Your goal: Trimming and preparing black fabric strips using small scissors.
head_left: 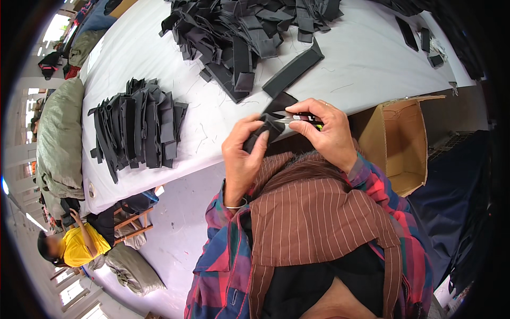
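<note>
My left hand (240, 151) is closed around a black fabric strip (260, 133), held up at the near edge of the white-covered table (361, 64). Part of the strip is folded under my fingers. In my right hand (330, 132) are small thread snips (289, 118) with dark handles, gripped between thumb and fingers. Their silver blades point left and meet the strip; whether they touch a thread is too small to tell. Just beyond my hands lies a single black strip (292, 70). A loose heap of such strips (228, 32) covers the far middle, and a neater row (137, 126) sits at left.
An open cardboard box (406, 146) stands right of me, by dark blue cloth (451, 196). A black phone (407, 33) lies at the table's far right. Left are a large pale sack (59, 138), a person in yellow (82, 247), and a wooden stool (135, 227).
</note>
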Available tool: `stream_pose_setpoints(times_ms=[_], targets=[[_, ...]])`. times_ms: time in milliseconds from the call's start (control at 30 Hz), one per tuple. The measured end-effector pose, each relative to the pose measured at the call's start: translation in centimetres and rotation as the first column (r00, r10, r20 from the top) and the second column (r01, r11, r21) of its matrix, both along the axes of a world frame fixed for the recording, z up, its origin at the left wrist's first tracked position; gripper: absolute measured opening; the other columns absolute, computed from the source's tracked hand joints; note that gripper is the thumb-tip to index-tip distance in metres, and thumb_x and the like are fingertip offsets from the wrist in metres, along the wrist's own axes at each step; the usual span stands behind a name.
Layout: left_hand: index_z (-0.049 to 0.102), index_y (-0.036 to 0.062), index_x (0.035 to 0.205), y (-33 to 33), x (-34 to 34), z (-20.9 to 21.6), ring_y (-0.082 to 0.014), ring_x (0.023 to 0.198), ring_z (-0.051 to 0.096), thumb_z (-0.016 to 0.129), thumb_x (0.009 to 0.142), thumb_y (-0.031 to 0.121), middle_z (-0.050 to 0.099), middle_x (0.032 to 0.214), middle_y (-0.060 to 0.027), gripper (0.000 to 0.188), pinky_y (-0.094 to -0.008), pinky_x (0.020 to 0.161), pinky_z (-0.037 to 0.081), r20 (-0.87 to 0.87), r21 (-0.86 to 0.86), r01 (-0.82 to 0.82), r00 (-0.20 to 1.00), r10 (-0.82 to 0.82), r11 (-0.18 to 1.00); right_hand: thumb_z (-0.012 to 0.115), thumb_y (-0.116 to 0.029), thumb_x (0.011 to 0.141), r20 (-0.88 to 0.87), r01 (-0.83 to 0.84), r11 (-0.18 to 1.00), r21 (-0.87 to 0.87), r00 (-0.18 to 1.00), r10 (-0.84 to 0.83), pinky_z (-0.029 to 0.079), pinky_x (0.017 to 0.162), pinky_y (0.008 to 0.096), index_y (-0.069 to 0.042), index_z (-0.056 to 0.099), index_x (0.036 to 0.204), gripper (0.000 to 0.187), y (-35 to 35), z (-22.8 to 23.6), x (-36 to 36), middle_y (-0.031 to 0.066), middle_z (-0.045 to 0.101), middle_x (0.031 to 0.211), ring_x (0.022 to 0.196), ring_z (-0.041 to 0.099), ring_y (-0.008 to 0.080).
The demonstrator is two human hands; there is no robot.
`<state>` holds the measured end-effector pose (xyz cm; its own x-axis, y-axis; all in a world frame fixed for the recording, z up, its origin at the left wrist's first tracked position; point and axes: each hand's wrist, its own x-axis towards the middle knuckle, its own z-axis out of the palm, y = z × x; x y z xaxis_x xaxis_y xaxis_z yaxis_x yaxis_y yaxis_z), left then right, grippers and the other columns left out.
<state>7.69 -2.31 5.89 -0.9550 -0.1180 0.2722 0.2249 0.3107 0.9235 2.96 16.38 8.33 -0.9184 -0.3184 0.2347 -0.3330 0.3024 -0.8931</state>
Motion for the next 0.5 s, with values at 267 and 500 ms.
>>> stream_pose_setpoints(times_ms=[267,500], targets=[[0.061,0.0006,0.088,-1.8,0.3,-3.4,-0.0096,0.083,0.057,0.062,0.089,0.006,0.062,0.092,-0.0043,0.005,-0.0232,0.075,0.046,0.114,0.676,-0.100,0.993,0.031,0.730,0.069,-0.008,0.082,0.066,-0.024,0.992,-0.123,0.997,0.032,0.045,0.069,0.0227,-0.002,0.065,0.102,0.021,-0.1,0.5,0.2,-0.0002,0.061,0.084,0.075,0.054,0.0072],[0.061,-0.0001,0.101,0.7,1.0,-5.6,-0.0050,0.076,0.057,0.060,0.091,0.008,0.064,0.088,-0.0010,0.013,-0.0179,0.067,0.045,0.395,0.708,-0.252,0.916,-0.074,0.660,0.070,-0.007,0.079,0.093,-0.058,0.998,-0.027,0.994,0.061,0.048,0.074,0.0252,-0.002,0.064,0.104,0.027,-0.3,-1.8,0.2,0.0041,0.063,0.089,0.080,0.059,0.0116]])
